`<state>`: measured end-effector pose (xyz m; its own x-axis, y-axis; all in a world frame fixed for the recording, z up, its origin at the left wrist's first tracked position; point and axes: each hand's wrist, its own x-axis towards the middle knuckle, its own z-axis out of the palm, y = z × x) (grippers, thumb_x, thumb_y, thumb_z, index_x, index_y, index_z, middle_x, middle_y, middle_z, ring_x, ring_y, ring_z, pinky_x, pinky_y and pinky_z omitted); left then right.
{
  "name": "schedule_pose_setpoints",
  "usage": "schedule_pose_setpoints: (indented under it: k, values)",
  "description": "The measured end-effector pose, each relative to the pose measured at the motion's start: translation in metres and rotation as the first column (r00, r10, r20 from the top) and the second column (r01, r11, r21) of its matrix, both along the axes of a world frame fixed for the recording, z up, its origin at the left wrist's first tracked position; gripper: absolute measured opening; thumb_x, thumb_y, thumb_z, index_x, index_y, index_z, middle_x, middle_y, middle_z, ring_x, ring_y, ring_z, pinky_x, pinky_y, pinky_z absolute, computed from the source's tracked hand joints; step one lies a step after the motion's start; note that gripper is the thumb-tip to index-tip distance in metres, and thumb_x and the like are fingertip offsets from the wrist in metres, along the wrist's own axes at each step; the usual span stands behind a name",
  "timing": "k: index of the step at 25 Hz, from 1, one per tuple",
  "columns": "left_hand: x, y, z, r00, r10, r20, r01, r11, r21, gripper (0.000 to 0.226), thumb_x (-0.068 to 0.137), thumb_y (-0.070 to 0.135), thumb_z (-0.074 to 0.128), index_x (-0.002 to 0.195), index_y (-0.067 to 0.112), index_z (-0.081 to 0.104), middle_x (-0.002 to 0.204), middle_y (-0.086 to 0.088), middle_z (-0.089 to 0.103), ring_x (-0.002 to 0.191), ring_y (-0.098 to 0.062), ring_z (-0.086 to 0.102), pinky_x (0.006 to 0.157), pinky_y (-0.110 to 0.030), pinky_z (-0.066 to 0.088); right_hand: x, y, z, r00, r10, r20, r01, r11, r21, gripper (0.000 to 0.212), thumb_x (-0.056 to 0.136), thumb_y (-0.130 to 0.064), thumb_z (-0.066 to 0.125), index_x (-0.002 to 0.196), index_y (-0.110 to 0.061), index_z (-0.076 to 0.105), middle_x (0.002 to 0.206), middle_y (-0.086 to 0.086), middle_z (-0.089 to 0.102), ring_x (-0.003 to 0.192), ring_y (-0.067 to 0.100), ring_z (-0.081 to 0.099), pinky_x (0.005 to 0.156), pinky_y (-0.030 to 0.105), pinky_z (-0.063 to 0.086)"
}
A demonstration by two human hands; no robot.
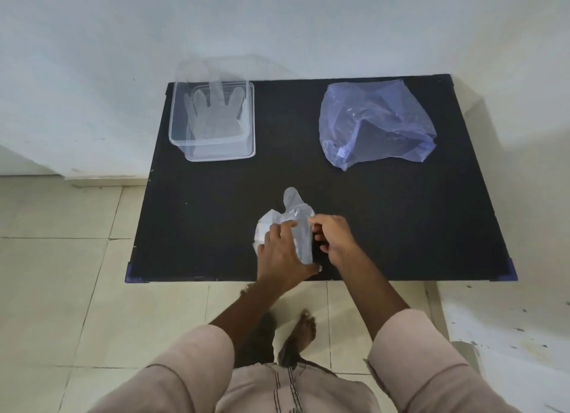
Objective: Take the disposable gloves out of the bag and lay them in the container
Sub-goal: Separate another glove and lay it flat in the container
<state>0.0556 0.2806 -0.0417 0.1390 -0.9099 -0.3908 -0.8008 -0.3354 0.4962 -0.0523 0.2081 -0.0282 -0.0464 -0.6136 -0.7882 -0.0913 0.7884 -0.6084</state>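
A clear disposable glove (296, 210) lies crumpled on the black table (216, 215) near its front edge, one finger pointing away from me. My left hand (282, 252) presses on its left side and grips it. My right hand (331, 236) pinches its right edge. A clear plastic container (251, 119) stands at the table's back left, with another glove (212, 116) lying flat inside, fingers toward the wall. The bluish plastic bag (376, 122) lies slack at the back right; whether anything is inside I cannot tell.
The container's clear lid (197, 70) leans behind it against the white wall. Tiled floor surrounds the table, and my bare foot (303, 329) shows below the front edge. A paint-speckled white surface (509, 326) is at the lower right.
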Motion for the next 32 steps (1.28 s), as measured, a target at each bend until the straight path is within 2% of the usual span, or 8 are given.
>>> schedule_pose_setpoints:
  k: [4,8,11,13,15,19,26,32]
  values:
    - [-0.013,0.000,-0.002,0.994,0.060,0.096,-0.048,0.992,-0.119,0.078,0.070,0.049,0.077,0.134,0.022,0.043,0.138,-0.004,0.048,0.124,-0.024,0.047,0.102,-0.038,0.042,0.004,-0.002,0.011,0.988,-0.149,0.042,0.146,0.988,0.055,0.012,0.079,-0.023,0.062,0.071,-0.014,0.061,0.071,0.003,0.059,0.070,0.017,0.051,0.065,0.033,0.039]
    - [-0.002,-0.013,0.018,0.981,0.168,-0.099,-0.185,0.961,-0.206,0.023,0.085,0.031,0.069,0.105,0.018,0.069,0.114,-0.003,0.064,0.099,-0.019,0.061,0.079,-0.029,0.052,-0.011,-0.007,0.026,0.987,-0.150,0.065,0.153,0.987,-0.044,0.010,0.083,-0.027,0.065,0.083,-0.017,0.063,0.084,0.003,0.060,0.073,0.014,0.053,0.064,0.031,0.042]
    - [0.024,-0.032,0.037,0.977,0.116,-0.182,-0.138,0.984,-0.113,0.018,0.080,0.030,0.073,0.089,0.015,0.070,0.098,-0.004,0.066,0.086,-0.022,0.064,0.074,-0.037,0.056,-0.044,-0.010,0.041,0.974,0.117,-0.193,-0.187,0.900,-0.395,0.052,0.074,-0.035,0.080,0.117,-0.024,0.053,0.119,-0.002,0.052,0.093,0.011,0.057,0.074,0.031,0.050]
    - [0.043,-0.045,0.054,0.969,0.056,-0.242,-0.059,0.998,-0.008,0.018,0.076,0.028,0.076,0.081,0.012,0.070,0.089,-0.008,0.069,0.081,-0.026,0.067,0.068,-0.040,0.060,-0.064,-0.016,0.050,0.842,0.328,-0.428,-0.510,0.742,-0.435,0.093,0.064,-0.034,0.088,0.140,-0.026,0.036,0.138,-0.004,0.037,0.112,0.014,0.052,0.089,0.035,0.050]
    - [0.056,-0.054,0.073,0.957,0.006,-0.291,0.012,0.998,0.062,0.014,0.077,0.023,0.078,0.081,0.011,0.071,0.088,-0.008,0.070,0.081,-0.023,0.069,0.057,-0.035,0.061,-0.073,-0.024,0.055,0.723,0.462,-0.513,-0.680,0.605,-0.414,0.108,0.062,-0.036,0.089,0.148,-0.028,0.025,0.154,0.001,0.027,0.127,0.019,0.044,0.100,0.040,0.045]
    - [0.070,-0.062,0.102,0.951,-0.080,-0.300,0.105,0.992,0.068,0.011,0.079,0.021,0.077,0.086,0.014,0.071,0.093,-0.003,0.070,0.087,-0.020,0.069,0.051,-0.020,0.056,-0.055,-0.035,0.062,0.713,0.547,-0.437,-0.698,0.502,-0.511,0.086,0.070,-0.033,0.084,0.144,-0.022,0.040,0.147,0.003,0.045,0.129,0.020,0.049,0.092,0.028,0.047]
    - [0.109,-0.063,0.128,0.947,-0.222,-0.232,0.243,0.968,0.068,0.011,0.079,0.021,0.077,0.085,0.012,0.076,0.089,-0.006,0.073,0.084,-0.023,0.070,0.058,-0.033,0.063,-0.005,-0.046,0.088,0.716,0.578,-0.392,-0.671,0.415,-0.614,0.006,0.086,-0.015,0.070,0.088,-0.021,0.071,0.085,-0.009,0.068,0.077,-0.002,0.063,0.062,0.008,0.046]
    - [0.161,-0.065,0.129,0.870,-0.029,-0.492,0.024,1.000,-0.018,0.009,0.082,0.022,0.076,0.086,0.014,0.077,0.093,-0.008,0.076,0.089,-0.024,0.072,0.066,-0.034,0.062,0.036,-0.045,0.107,0.812,0.548,-0.201,-0.542,0.580,-0.608,0.017,0.096,-0.015,0.055,0.085,-0.015,0.068,0.089,0.009,0.070,0.081,0.013,0.065,0.054,0.024,0.050]
